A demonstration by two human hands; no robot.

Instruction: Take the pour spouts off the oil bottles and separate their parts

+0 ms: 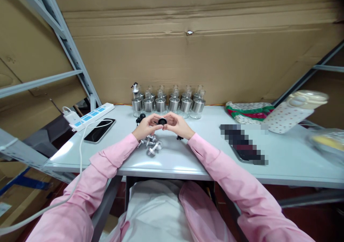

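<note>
Between the fingertips of both hands is a small round black part [162, 121]. My left hand [146, 126] grips it from the left, and my right hand [177, 124] grips it from the right. Below my left hand lies a pile of silvery metal pieces [153, 145]. A few black parts [141, 118] rest behind my left wrist, and small black pieces [180, 137] lie by my right wrist. Behind the hands stand rows of glass bottles with metal bands [174, 104]. The front left bottle carries a black and silver pourer [134, 88].
On the left are a white power strip [92, 116], its cable and a phone [100, 131]. To the right lie a partly pixelated dark phone [243, 147], a patterned cloth bag [249, 112], a dotted bottle [291, 114] and a wrapped yellow item [329, 142]. Cardboard stands behind the table.
</note>
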